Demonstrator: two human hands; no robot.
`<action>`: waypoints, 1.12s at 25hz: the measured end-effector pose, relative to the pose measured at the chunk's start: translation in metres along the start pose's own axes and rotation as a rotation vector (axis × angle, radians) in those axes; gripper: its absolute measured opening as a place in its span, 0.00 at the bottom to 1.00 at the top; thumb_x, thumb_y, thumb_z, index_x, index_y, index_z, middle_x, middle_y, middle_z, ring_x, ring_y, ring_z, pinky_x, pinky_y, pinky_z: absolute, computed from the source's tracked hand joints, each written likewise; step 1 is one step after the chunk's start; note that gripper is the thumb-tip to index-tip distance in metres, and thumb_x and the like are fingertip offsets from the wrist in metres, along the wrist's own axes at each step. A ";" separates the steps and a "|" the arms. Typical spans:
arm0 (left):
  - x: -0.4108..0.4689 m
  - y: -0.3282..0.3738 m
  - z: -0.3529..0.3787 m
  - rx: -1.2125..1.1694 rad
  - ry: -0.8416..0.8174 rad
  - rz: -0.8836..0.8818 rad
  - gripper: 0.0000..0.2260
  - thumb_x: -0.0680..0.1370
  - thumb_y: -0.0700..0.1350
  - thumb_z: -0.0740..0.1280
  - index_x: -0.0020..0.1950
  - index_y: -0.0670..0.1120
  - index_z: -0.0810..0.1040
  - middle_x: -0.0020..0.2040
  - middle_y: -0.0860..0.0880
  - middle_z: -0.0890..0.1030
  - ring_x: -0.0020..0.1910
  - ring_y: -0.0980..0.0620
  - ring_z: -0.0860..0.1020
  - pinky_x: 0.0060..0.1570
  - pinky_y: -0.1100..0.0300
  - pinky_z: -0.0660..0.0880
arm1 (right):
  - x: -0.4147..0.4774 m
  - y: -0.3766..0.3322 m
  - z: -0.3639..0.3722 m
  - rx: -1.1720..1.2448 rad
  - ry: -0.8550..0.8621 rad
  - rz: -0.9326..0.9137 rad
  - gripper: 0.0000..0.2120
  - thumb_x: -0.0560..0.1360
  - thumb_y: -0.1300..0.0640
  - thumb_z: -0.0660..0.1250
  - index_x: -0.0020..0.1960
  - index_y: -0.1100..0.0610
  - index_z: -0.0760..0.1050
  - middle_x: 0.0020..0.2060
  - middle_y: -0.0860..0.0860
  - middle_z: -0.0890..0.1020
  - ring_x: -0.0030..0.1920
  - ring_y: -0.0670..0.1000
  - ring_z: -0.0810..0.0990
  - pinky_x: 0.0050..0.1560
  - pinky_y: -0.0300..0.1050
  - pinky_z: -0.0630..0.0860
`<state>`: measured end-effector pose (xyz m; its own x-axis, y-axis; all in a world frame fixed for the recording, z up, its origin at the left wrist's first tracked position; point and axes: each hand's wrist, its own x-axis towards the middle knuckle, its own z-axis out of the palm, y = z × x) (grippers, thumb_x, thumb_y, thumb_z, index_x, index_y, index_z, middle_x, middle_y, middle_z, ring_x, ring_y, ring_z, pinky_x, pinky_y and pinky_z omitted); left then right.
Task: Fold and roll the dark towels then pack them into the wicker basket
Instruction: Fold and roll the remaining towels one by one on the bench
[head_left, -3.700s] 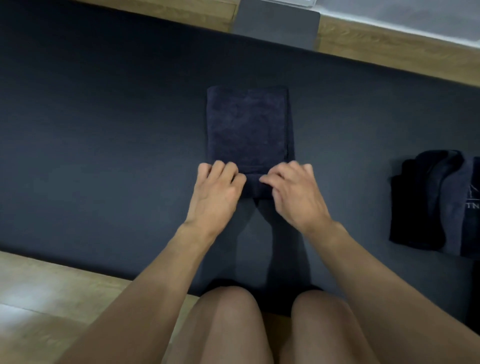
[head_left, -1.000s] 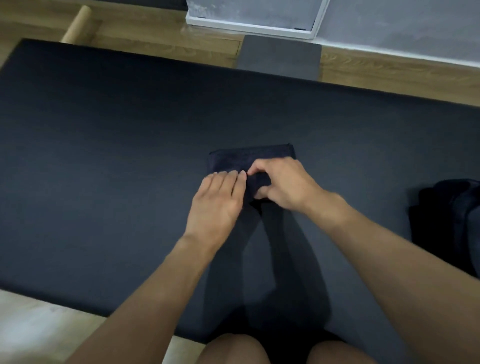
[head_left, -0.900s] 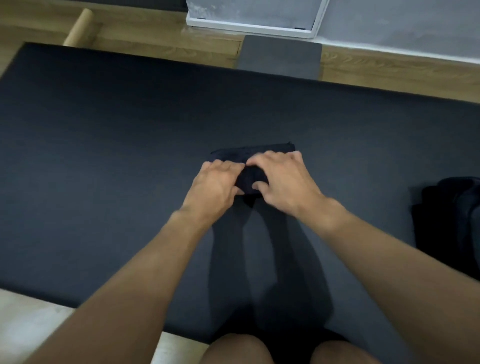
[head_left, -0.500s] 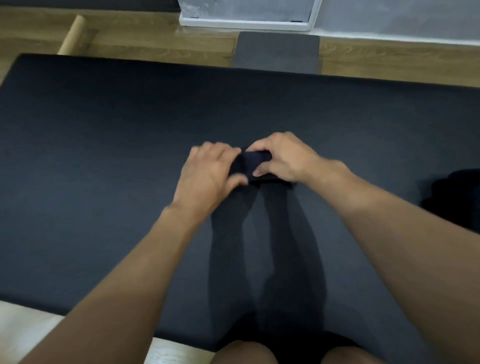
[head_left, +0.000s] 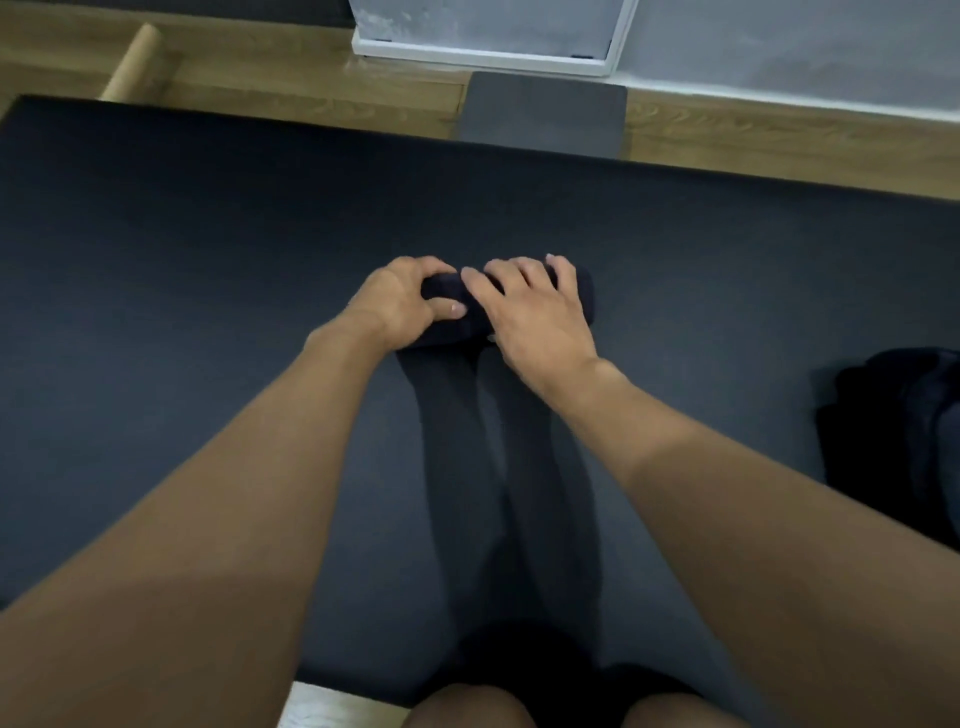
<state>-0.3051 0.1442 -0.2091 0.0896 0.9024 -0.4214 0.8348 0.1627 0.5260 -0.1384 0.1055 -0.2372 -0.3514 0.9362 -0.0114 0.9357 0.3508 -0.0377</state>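
Observation:
A dark navy towel (head_left: 451, 327), rolled into a short thick cylinder, lies on the black mat (head_left: 208, 270) at the middle of the view. My left hand (head_left: 400, 304) grips its left end, fingers curled over the top and thumb pressing the near side. My right hand (head_left: 530, 312) lies over the right half of the roll, fingers spread across the top. Only the roll's middle and right tip show between and beside my hands. A pile of dark towels (head_left: 898, 441) sits at the mat's right edge. No wicker basket is in view.
Wooden floor (head_left: 291, 98) runs beyond the mat's far edge. A grey pad (head_left: 543, 119) lies there, with a white-framed panel (head_left: 488, 36) behind it and a cardboard tube (head_left: 137, 65) at far left. My knees (head_left: 467, 709) show at the bottom edge.
The flat folded towel has been rolled away from me into a full cylinder. Both hands moved forward with it; no flat part is left showing.

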 end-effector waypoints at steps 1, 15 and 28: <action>-0.001 -0.003 0.005 -0.101 0.109 -0.105 0.24 0.73 0.56 0.74 0.66 0.51 0.74 0.63 0.47 0.77 0.60 0.46 0.76 0.57 0.54 0.75 | 0.012 -0.001 -0.006 0.014 -0.069 0.030 0.28 0.76 0.58 0.66 0.74 0.50 0.62 0.67 0.54 0.73 0.66 0.59 0.71 0.68 0.61 0.60; -0.142 0.096 0.135 -1.054 -0.368 -0.429 0.24 0.72 0.61 0.72 0.59 0.46 0.80 0.51 0.49 0.86 0.50 0.51 0.85 0.56 0.51 0.80 | -0.203 0.058 -0.050 1.724 -0.472 0.851 0.14 0.77 0.61 0.68 0.62 0.59 0.74 0.54 0.56 0.83 0.52 0.54 0.83 0.54 0.48 0.81; -0.231 0.238 0.323 -0.699 -0.600 -0.238 0.32 0.68 0.65 0.71 0.64 0.46 0.78 0.59 0.47 0.82 0.58 0.46 0.80 0.61 0.47 0.77 | -0.404 0.102 -0.036 0.370 -0.104 1.198 0.38 0.76 0.50 0.68 0.79 0.56 0.53 0.70 0.58 0.68 0.67 0.60 0.70 0.60 0.59 0.70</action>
<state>0.0485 -0.1548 -0.2254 0.3857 0.4908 -0.7812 0.3706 0.6930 0.6184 0.1001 -0.2357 -0.2008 0.6943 0.6493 -0.3104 0.6095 -0.7598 -0.2262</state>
